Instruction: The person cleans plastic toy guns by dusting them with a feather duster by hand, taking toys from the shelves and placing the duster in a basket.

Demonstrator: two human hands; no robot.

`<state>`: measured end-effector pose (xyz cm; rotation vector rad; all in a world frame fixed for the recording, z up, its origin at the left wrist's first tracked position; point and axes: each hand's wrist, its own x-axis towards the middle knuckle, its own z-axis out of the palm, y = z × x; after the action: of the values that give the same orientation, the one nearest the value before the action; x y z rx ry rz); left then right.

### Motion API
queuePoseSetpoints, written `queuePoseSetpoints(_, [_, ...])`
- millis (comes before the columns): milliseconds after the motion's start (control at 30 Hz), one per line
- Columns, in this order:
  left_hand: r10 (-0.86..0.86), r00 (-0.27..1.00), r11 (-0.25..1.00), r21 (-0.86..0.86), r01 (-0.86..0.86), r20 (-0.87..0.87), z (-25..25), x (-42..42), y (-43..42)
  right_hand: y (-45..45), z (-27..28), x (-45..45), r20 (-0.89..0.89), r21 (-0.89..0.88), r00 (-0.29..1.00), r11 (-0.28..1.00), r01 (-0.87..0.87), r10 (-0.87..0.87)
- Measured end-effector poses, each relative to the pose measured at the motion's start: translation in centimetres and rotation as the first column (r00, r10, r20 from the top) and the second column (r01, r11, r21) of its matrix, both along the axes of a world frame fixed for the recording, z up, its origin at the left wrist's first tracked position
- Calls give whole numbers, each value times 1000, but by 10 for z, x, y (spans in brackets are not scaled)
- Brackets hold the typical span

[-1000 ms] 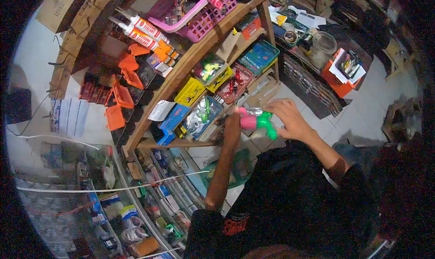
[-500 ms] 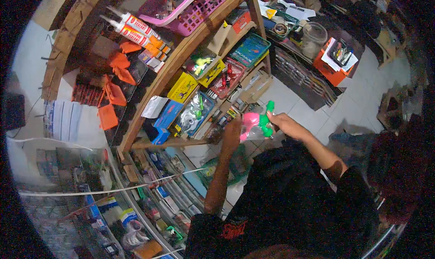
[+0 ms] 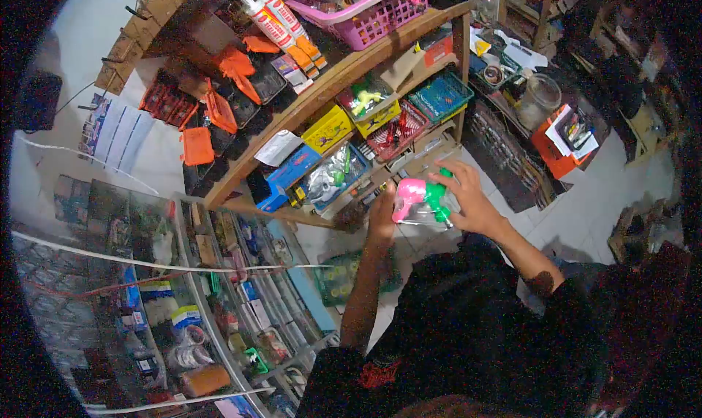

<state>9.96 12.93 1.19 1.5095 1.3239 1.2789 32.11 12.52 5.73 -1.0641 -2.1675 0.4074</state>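
Both hands at centre of frame. Item handled: a pink-and-green plastic article (image 3: 412, 191) in a clear wrapper, raised in front of the dark shirt (image 3: 468, 323). Pink portion lies left, green portion right.

Left hand (image 3: 382, 212): at the pink side, closed on the wrapper's left edge; finger detail is dark and partly edge-on. Right hand (image 3: 472, 197): half open, thumb and fingers well parted, around the green side, upper fingertips by its top green knob. Cannot tell whether the right hand bears any pressure.

Surroundings. Wooden shelf (image 3: 340, 72) slants across upper centre; on its top, silicone sealant tubes (image 3: 280, 25) and a pink basket (image 3: 387, 25). Lower tier, left to right: blue tray (image 3: 362, 162) with packaged pieces, red basket (image 3: 423, 123), teal basket (image 3: 447, 109). A yellow box (image 3: 327, 129) sits above the tray.

Upper right: clear plastic tub (image 3: 537, 104), and just below it an orange box (image 3: 547, 146) topped with papers and pens. Lower left: glass display case (image 3: 214, 321) with mixed stock. Green basket (image 3: 344, 294) on the floor, below the left hand in frame.
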Motion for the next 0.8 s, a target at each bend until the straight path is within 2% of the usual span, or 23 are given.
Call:
queuePoseSetpoints(33, [-94, 991, 979, -173, 110, 98, 5, -6, 0, 0, 6, 2, -21, -21, 1000, 1000, -11, 11])
queuePoseSetpoints(100, [-147, 986, 967, -198, 161, 85, -1, -14, 12, 0, 15, 5, -57, -52, 998, 998, -18, 15])
queuePoseSetpoints(133, [-127, 975, 923, -338, 184, 183, 4, -17, 12, -1, 17, 4, -72, -65, 997, 998, -13, 8])
queuePoseSetpoints(233, [-341, 919, 883, -269, 385, 198, 31, -18, 16, 0, 13, 4, -139, -97, 990, 995, 10, -23])
queuePoseSetpoints(333, [-341, 910, 932, 37, 359, -237, 38, -18, 25, 1, 6, 7, -170, -122, 985, 992, 20, -41])
queuePoseSetpoints(367, [-370, 908, 924, 28, 382, -198, 39, -18, 28, 1, 7, 9, -174, -126, 984, 992, 24, -46])
queuePoseSetpoints(433, [-421, 900, 905, 7, 425, -117, 40, -17, 31, -4, 13, 4, -295, -191, 953, 981, 20, -77])
queuePoseSetpoints(467, [-400, 905, 914, 13, 406, -144, 41, -16, 32, -6, 15, 2, -354, -224, 931, 975, 9, -90])
queuePoseSetpoints(500, [-375, 911, 924, 17, 383, -170, 45, -16, 32, -4, 8, 5, -379, -421, 921, 903, -83, -92])
queuePoseSetpoints(567, [-331, 920, 938, 27, 344, -212, 53, -18, 28, 4, -13, 10, -426, -735, 899, 619, -278, -103])
queuePoseSetpoints(667, [-291, 925, 948, 58, 314, -245, 52, -24, 24, -4, 2, -7, -496, -706, 853, 649, -285, -164])
queuePoseSetpoints(767, [-257, 941, 957, 80, 280, -220, 21, -32, 27, -5, 8, -13, -538, -724, 836, 567, -394, -107])
queuePoseSetpoints(800, [-239, 953, 965, 68, 255, -186, 11, -34, 26, -2, 2, -12, -465, -727, 883, 596, -342, -60])
